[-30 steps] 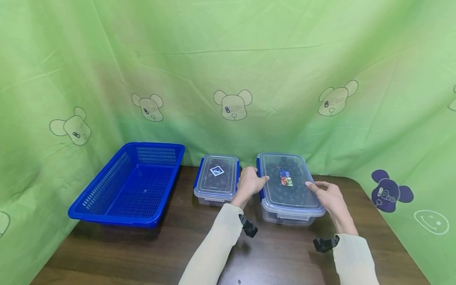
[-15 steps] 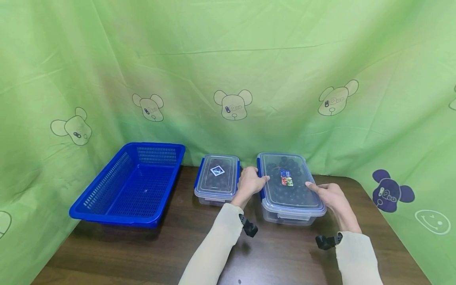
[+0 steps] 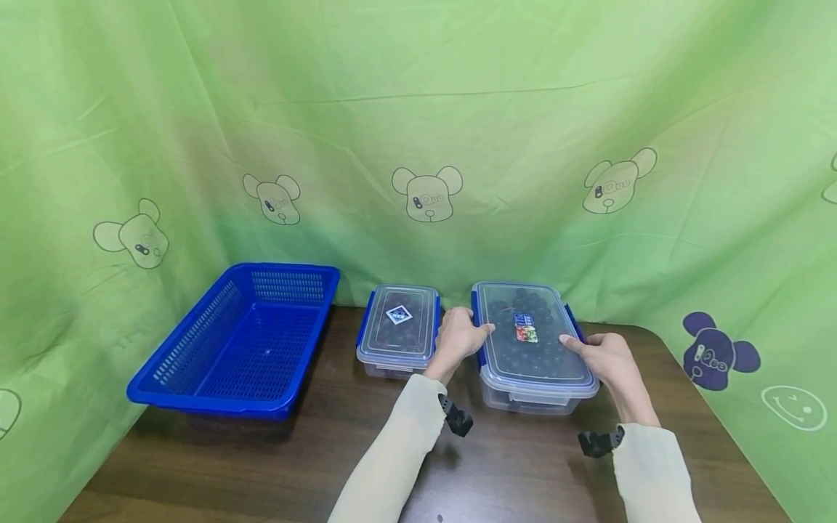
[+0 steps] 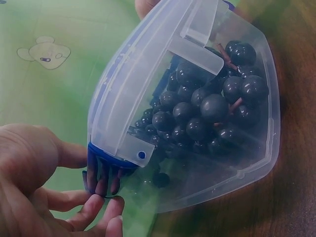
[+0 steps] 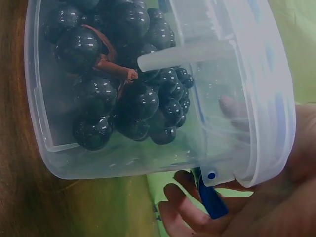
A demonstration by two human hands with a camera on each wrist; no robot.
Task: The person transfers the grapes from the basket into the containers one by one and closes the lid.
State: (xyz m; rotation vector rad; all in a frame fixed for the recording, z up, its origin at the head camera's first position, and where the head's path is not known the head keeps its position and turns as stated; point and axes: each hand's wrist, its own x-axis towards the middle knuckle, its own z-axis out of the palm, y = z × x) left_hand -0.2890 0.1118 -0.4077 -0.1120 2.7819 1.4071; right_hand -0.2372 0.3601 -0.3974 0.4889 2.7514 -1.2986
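A large clear food container (image 3: 532,363) with a lid and blue side latches stands on the table, dark grapes (image 4: 197,108) inside it. My left hand (image 3: 460,335) grips its left side, thumb at the lid's edge and fingers around the blue left latch (image 4: 106,170). On the opposite side, my right hand (image 3: 604,359) holds the container with the thumb on the lid's rim. Its curled fingers are at the right latch (image 5: 211,200), which is swung outward from the wall. The lid (image 3: 497,356) lies on the container.
A smaller lidded container (image 3: 397,334) with dark contents stands close beside my left hand. Farther left is a blue perforated plastic basket (image 3: 304,367). A green printed curtain (image 3: 425,109) hangs behind the brown table (image 3: 503,465).
The large container's right latch has swung outward and now shows beside the lid. My right hand has shifted slightly; my left hand and the containers stay in place.
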